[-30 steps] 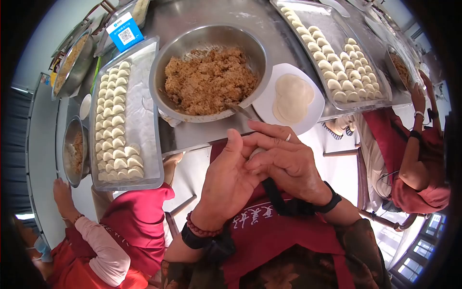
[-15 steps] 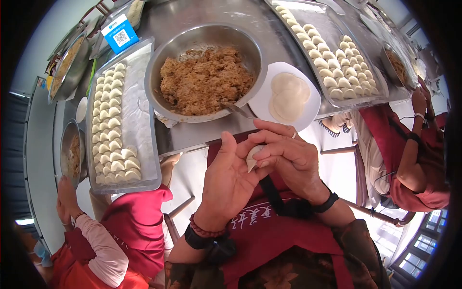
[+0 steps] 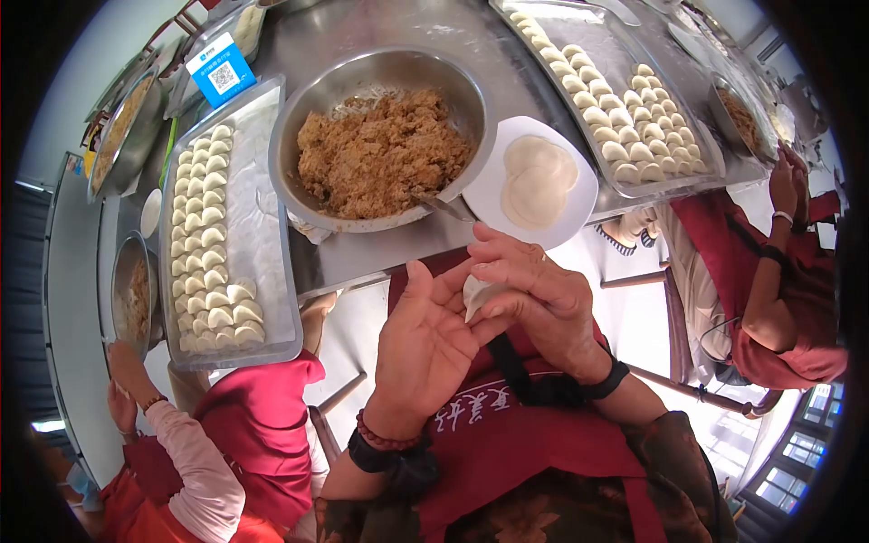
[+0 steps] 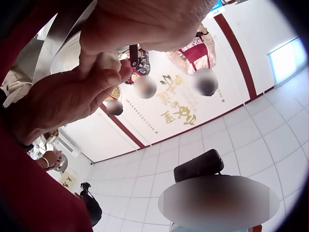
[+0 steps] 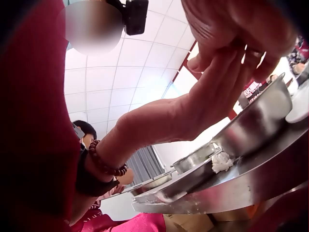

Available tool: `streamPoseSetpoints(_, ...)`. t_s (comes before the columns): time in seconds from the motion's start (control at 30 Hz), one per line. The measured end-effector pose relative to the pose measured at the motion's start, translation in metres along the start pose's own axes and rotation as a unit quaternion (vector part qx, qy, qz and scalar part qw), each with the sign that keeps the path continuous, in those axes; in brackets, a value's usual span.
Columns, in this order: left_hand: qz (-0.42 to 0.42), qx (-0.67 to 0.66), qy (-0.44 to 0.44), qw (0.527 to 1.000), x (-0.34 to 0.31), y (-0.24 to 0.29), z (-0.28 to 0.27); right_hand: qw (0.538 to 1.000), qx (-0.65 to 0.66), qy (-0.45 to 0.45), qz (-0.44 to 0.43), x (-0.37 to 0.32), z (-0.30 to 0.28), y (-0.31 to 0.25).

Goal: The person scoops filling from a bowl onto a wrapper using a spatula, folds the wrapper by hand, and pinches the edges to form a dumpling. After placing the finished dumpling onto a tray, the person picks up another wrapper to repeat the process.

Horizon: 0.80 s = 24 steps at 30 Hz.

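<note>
A white half-moon dumpling (image 3: 478, 295) is between my two hands, above the apron and just in front of the table. My right hand (image 3: 546, 308) pinches it between thumb and fingers from the right side. Palm up, my left hand (image 3: 424, 348) lies under it with fingers extended, their tips touching its lower side; the thumb stands up apart. In the left wrist view, part of the dumpling (image 4: 110, 62) shows between the fingers. The right wrist view catches the beaded left hand (image 5: 178, 113) meeting the right hand (image 5: 236, 24), with the dumpling hidden there.
Ahead stands a steel bowl (image 3: 280, 172) of brown filling with a utensil handle (image 3: 445, 208) at its rim. Right of it, a white plate (image 3: 579, 195) bears round wrappers (image 3: 539, 181). Trays of dumplings flank them, left (image 3: 262, 181) and right (image 3: 625, 50). People in red sit at both sides.
The dumpling, mostly hidden by my fingers a second ago, now shows between the hands. My right fingers have shifted along it, and the left fingers have straightened. The view has drifted slightly.
</note>
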State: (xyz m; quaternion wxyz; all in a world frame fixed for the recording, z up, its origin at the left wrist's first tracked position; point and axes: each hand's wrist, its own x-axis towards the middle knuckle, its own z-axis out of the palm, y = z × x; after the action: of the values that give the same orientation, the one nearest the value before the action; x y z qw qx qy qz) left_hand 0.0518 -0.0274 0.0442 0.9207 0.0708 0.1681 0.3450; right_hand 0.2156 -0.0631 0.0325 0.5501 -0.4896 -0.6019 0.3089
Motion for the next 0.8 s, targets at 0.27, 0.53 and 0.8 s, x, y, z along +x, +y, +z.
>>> streamPoseSetpoints(0.27, 0.012, -0.061, -0.054, 0.997, 0.003, -0.011, -0.01, 0.996, -0.053, -0.013, -0.065, -0.004, -0.004, 0.006)
streamPoseSetpoints(0.53, 0.033, -0.053, -0.066, 0.996, 0.001, -0.01, -0.001, 0.991, -0.075, 0.038, -0.102, 0.0, -0.003, -0.002)
streamPoseSetpoints(0.8, 0.036, -0.027, -0.051, 0.998, 0.001, -0.013, 0.004, 0.992, -0.076, 0.04, -0.088, -0.003, -0.007, -0.004)
